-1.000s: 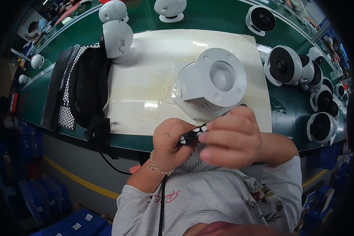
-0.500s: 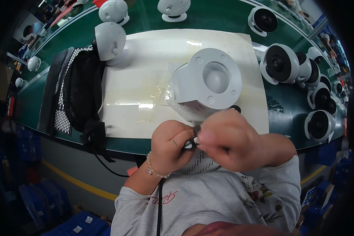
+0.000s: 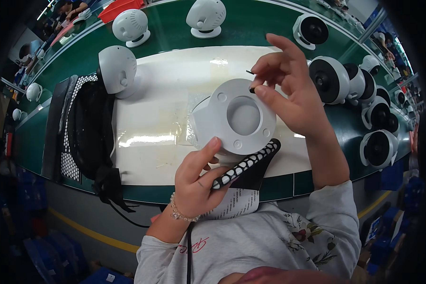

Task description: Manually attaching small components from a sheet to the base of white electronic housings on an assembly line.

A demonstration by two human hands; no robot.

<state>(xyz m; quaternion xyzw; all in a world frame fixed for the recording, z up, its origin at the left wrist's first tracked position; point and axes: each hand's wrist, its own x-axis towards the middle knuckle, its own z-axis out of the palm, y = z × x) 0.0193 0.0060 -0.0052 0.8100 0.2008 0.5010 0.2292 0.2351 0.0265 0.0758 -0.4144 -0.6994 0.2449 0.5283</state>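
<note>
Left hand point(image 3: 199, 177) grips white housing point(image 3: 236, 120) | right hand point(image 3: 288, 90) pinches screw point(image 3: 249, 72) above rim

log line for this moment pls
left hand: steadies white round housing | right hand: pinches small screw above it | white mat under

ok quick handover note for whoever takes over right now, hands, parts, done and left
Left hand: steadies the white round base from below, thumb on its rim, with a black perforated strip under the fingers.
Right hand: pinches a small screw just above a hole in the base rim.
Base sits on the white mat; finished white units stand around.
Done: screw picked up. Left: seat it in the hole.
</note>
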